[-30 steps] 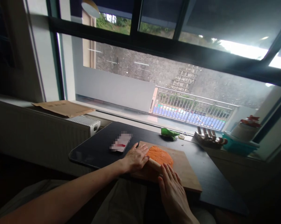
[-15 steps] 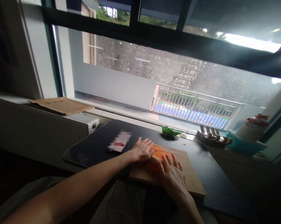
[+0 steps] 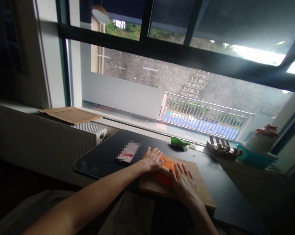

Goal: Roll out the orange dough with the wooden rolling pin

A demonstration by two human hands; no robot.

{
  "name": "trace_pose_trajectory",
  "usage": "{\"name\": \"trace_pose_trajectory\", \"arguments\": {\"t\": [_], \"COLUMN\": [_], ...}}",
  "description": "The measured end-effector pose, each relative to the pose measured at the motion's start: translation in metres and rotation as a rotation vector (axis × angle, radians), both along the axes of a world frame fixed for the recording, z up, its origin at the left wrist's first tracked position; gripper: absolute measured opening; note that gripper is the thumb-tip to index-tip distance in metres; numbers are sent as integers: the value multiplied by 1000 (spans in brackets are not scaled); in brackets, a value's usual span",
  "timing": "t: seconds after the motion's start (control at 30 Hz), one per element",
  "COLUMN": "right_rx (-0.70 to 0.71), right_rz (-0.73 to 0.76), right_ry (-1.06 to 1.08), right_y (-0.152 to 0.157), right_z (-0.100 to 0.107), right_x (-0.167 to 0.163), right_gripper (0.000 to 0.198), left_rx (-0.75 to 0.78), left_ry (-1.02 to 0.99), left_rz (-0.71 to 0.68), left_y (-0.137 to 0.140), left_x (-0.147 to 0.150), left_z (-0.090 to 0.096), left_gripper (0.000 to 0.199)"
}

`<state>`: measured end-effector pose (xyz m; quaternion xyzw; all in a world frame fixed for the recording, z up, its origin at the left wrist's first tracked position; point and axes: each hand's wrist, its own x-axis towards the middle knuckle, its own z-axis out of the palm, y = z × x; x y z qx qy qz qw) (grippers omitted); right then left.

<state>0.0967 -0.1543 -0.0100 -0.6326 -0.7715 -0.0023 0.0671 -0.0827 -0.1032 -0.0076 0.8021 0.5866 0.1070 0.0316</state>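
A pale wooden rolling pin lies across a flat orange sheet of dough or clay, with orange showing on both sides of it. My left hand rests flat on the pin's left end, fingers stretched out. Over the right end, my right hand lies with its palm down and fingers spread, hiding that end. Both hands press from above and do not wrap round the pin. Under the orange sheet is a wooden board, close to the table's near edge.
A phone, partly blurred out, lies left of the board on the dark table. A crumpled green item sits at the far edge. Beyond stand a brown rack and teal basin. A brown envelope rests at left.
The camera has tilted slightly, so the whole scene sits a little lower in the picture. Both hands stay on the rolling pin, with hardly any shift relative to the board.
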Motion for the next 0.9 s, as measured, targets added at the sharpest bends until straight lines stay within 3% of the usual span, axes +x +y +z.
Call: {"name": "trace_pose_trajectory", "arguments": {"t": [0.13,0.23,0.33,0.43,0.53,0.63,0.73,0.9], "right_rx": [-59,-63,-21,21,58,94,127,97], "right_rz": [-34,9,-48,-101,-69,-52,-84,-155], "right_ry": [-47,-126,-49,71,105,119,133,192], "right_y": [50,62,49,20,-4,-5,19,78], "right_z": [8,10,8,2,-4,-7,-6,3], "right_x": [10,14,10,1,-5,-5,-1,7], "right_gripper": [48,44,45,53,53,52,53,55], "left_rx": [-26,-5,-5,16,96,131,117,68], "left_ry": [-56,-71,-61,-23,-7,-9,-16,-70], "left_rz": [105,117,78,3,-45,-20,32,137], "left_y": [47,61,50,20,-7,-15,2,52], "left_x": [18,24,19,7,-3,-3,4,19], "left_z": [6,8,6,-1,-6,-6,-2,6], "left_gripper": [63,62,60,58,59,60,61,65]}}
